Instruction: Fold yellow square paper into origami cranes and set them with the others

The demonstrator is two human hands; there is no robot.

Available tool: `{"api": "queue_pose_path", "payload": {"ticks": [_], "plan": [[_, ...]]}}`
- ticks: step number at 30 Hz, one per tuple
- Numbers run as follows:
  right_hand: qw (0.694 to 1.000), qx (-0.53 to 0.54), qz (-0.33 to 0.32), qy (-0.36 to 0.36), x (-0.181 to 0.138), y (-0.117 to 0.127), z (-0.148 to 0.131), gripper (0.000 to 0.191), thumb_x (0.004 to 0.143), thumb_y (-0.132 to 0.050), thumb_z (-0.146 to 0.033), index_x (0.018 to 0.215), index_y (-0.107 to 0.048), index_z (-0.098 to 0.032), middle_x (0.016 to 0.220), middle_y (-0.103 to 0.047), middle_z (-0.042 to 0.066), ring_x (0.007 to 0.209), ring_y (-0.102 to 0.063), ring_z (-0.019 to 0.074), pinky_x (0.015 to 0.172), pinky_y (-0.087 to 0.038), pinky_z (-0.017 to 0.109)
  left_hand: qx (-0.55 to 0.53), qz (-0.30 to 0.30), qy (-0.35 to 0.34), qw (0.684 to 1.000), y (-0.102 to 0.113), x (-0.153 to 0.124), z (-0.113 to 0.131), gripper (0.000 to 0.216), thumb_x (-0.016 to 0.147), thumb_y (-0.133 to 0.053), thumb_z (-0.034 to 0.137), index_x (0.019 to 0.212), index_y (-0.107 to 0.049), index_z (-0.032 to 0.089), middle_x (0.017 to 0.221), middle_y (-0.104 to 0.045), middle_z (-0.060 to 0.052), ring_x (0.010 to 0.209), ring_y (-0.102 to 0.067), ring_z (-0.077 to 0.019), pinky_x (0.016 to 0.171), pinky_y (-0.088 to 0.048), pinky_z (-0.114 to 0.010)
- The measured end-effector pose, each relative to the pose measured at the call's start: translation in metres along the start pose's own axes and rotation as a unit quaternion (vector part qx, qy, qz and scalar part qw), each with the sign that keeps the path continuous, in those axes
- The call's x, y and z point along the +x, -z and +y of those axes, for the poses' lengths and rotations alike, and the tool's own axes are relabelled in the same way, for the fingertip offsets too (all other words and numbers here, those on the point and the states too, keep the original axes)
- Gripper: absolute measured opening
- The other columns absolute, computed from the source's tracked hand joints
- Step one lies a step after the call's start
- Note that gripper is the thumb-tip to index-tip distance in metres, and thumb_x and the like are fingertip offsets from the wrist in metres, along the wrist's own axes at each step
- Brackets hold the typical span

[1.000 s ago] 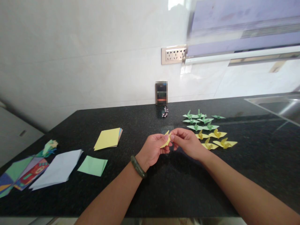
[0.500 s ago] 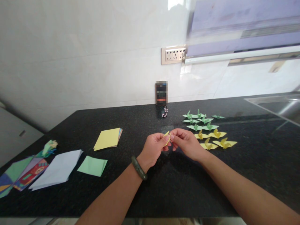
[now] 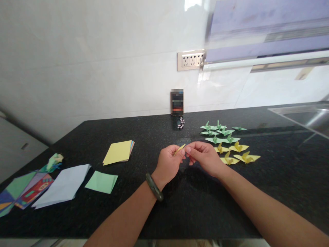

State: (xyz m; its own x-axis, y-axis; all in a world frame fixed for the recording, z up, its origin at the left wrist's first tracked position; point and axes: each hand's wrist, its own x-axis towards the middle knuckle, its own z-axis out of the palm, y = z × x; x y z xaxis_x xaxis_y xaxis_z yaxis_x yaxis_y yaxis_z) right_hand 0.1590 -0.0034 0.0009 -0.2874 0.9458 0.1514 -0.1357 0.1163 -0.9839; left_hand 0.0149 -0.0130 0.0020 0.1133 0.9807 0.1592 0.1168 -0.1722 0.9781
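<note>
**Yellow paper [image 3: 179, 150] pinched in left hand [image 3: 168, 164] above tabletop [image 3: 164, 219]**

The left grip pinched the folded yellow paper between thumb and fingers, leaving a narrow pointed strip visible; the rest was hidden by the hand. The right hand [image 3: 204, 157] sat just beside it, thumb and forefinger drawn close together. Whether that grip held part of the paper could not be told. Both forearms were cut off at the bottom edge.

Behind the right hand stood yellow paper birds [image 3: 247, 157], the nearest ones partly covered by it, with green paper birds [image 3: 215, 140] beyond; their finer folds were hard to make out. At left lay a yellow-topped paper stack [image 3: 117, 152], a creased green sheet [image 3: 101, 182] and white sheets [image 3: 63, 185] overlapping a colourful sheet [image 3: 34, 192], itself cut off by the left edge. The sink [image 3: 305, 115] ran out of view at right.

Labels and writing: the dark upright object [image 3: 177, 103] against the wall was pixelated, its markings unreadable. Marks on the colourful sheet's red patch were too small to read.
</note>
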Motion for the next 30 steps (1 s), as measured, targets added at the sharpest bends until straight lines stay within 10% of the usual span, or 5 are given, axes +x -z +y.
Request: {"api": "queue_pose_path", "payload": {"ticks": [30], "plan": [[0.998,-0.031,0.060,-0.008,0.0002,-0.0030,-0.0012,0.020,0.066,-0.068,-0.032,0.064,-0.062,-0.014,0.060,-0.063,0.001,0.048,-0.053,0.0085,0.043,-0.042,0.020,-0.122,-0.004,0.098,0.988,-0.0063,-0.0019,0.0065,0.024,0.060,-0.073,0.033,0.062,-0.063,0.012,0.054,-0.061,-0.001,0.051,-0.056,-0.0100,0.054,-0.045,-0.022]]}}
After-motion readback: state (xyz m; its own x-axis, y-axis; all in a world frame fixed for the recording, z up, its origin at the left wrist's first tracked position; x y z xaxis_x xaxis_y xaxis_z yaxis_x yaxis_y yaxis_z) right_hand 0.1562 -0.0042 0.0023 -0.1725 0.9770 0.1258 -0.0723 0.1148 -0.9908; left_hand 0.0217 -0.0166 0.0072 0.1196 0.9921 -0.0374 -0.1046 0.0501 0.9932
